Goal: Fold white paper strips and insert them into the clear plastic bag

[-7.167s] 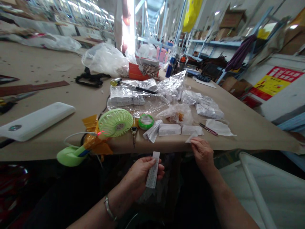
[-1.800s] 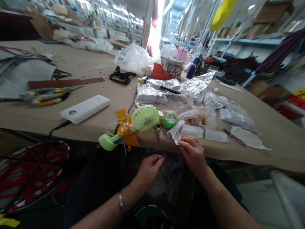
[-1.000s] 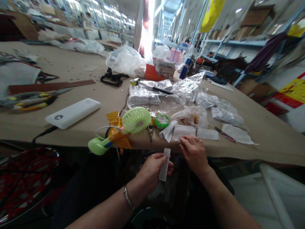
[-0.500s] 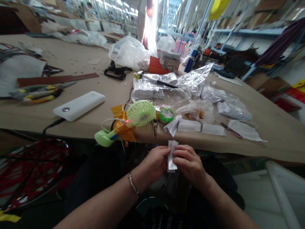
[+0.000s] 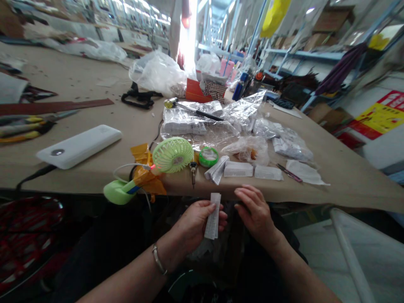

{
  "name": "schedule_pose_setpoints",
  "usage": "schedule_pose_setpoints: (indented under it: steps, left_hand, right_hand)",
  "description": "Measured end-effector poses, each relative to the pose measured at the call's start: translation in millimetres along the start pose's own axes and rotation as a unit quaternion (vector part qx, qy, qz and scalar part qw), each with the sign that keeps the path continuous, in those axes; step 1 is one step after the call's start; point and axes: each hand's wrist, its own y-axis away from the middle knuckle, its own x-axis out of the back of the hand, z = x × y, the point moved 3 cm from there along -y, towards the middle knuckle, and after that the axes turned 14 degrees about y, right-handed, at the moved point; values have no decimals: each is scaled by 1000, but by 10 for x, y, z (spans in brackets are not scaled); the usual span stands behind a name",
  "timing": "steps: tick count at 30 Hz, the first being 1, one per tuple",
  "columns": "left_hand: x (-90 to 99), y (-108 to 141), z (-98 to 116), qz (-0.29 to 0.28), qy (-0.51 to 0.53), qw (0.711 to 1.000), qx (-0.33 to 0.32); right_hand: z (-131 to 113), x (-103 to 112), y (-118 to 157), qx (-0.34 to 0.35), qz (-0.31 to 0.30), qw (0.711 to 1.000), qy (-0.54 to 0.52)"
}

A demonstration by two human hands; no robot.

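Note:
Thin white printed labels [image 5: 213, 221] are pinched between the thumb and fingers of my left hand [image 5: 192, 223], in front of the table edge. To the right of them, apart from the labels, my right hand [image 5: 256, 212] hovers with its fingers bent and slightly apart, nothing visible in them. Just beyond my hands on the table lie a fanned stack of labels [image 5: 217, 170], a flat label pile [image 5: 238, 169] and a smaller label pile [image 5: 268, 173]. A green round tub [image 5: 208, 156] stands behind the fanned stack.
A green fan [image 5: 173, 155] is fixed at the table edge with orange tape, beside a soldering-iron-like tool [image 5: 193, 172]. A white power bank [image 5: 80, 146] lies left. Clear plastic bags [image 5: 202, 130], a small hammer [image 5: 195, 110] and a pink pen-like tool [image 5: 289, 173] are on the table [image 5: 341, 168].
My right hand has come off the labels and moved away to the right. My left hand keeps hold of them, now with printing showing. The view has shifted rightward.

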Motion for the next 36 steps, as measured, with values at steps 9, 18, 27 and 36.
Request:
schedule_pose_setpoints:
  steps: [9,18,27,36]
  left_hand:
    - [6,11,-30,13,-46,999,15]
    - [-4,49,-2,35,-54,998,7]
    - [-58,47,-14,-19,-4,1000,13]
    - [62,21,-12,-26,63,997,-33]
  right_hand:
    - [727,24,145,-112,-53,962,243]
    - [790,115,137,-154,76,985,-1]
    - [-243,45,76,10,55,982,-181]
    - [-596,-132,21,133,-18,980,-145]
